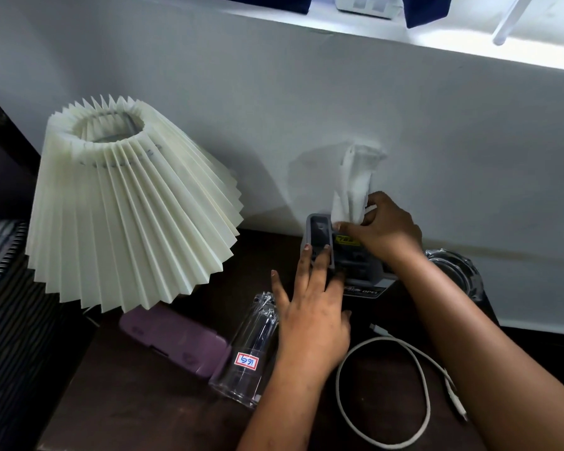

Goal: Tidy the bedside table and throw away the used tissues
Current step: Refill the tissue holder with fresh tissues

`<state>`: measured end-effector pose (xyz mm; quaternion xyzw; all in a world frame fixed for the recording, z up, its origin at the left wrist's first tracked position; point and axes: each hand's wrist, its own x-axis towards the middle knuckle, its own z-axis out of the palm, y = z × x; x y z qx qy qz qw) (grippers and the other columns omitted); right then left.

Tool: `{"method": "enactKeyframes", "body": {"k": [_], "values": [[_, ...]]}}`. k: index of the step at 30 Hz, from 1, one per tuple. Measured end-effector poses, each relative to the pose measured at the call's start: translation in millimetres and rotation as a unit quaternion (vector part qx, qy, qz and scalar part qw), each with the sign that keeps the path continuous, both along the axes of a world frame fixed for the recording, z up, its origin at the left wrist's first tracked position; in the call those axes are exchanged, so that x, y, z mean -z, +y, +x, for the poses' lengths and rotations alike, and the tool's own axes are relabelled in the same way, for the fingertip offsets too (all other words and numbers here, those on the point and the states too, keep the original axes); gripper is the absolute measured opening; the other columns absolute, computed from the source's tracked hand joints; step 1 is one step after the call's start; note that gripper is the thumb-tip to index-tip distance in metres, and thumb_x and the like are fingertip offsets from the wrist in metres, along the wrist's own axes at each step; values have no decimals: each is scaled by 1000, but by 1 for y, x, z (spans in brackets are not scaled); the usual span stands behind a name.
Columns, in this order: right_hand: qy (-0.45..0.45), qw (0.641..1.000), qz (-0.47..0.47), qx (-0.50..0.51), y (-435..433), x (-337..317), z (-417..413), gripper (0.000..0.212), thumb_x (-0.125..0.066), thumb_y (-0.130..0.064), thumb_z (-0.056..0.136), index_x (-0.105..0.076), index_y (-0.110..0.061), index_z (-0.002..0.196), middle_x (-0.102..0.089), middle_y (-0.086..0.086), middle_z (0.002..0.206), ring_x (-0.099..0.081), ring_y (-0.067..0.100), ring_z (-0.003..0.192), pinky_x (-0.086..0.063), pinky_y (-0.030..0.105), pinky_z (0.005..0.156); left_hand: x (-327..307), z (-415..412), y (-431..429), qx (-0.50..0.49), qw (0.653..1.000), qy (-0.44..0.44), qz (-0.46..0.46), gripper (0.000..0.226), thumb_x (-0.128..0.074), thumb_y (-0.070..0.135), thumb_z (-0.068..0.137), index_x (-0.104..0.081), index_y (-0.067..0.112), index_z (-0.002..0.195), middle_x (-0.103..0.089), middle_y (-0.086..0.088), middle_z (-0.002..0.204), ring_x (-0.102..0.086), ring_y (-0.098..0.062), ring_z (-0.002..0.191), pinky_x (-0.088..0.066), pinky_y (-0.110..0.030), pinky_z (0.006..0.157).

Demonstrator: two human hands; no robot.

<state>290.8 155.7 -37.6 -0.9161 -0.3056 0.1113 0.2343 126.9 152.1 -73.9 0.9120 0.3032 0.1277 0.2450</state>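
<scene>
On the dark wooden bedside table (137,405) a grey tissue holder (319,232) stands against the white wall, with a white tissue (355,183) sticking up out of it. My right hand (385,229) pinches the tissue at its lower end. My left hand (310,307) lies flat with its fingers apart, fingertips pressed on the front of the holder. A printed box or booklet with a yellow label (365,289) sits under and beside the holder, partly hidden by both hands.
A pleated cream lampshade (131,216) fills the table's left. In front lie a purple case (173,343), a clear glass on its side (251,349) with a red price sticker, and a looped white cable (385,392). A glass ashtray (459,271) sits right; striped bedding (0,255) lies far left.
</scene>
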Motion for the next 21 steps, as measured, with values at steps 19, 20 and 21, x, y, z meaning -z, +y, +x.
{"method": "enactKeyframes", "body": {"k": [19, 20, 21], "values": [[176, 957, 231, 21, 8, -7, 3, 44, -72, -28, 79, -45, -20, 113, -60, -5, 85, -56, 11, 79, -39, 19, 59, -3, 0, 1, 2, 999, 38, -11, 61, -52, 33, 89, -23, 31, 143, 9, 8, 156, 38, -6, 126, 23, -53, 98], [158, 963, 220, 14, 8, -6, 3, 46, -74, -25, 78, -46, -19, 113, -61, -4, 84, -56, 11, 77, -39, 18, 58, -3, 0, 2, 3, 999, 37, -12, 61, -52, 33, 89, -23, 31, 143, 9, 8, 156, 37, -7, 126, 23, -53, 98], [137, 968, 208, 8, 7, -6, 4, 46, -74, -22, 77, -48, -19, 115, -61, -2, 85, -56, 10, 75, -39, 18, 58, -3, 0, 2, 3, 999, 36, -12, 61, -52, 33, 89, -23, 30, 143, 8, 8, 156, 37, -7, 126, 23, -53, 98]]}}
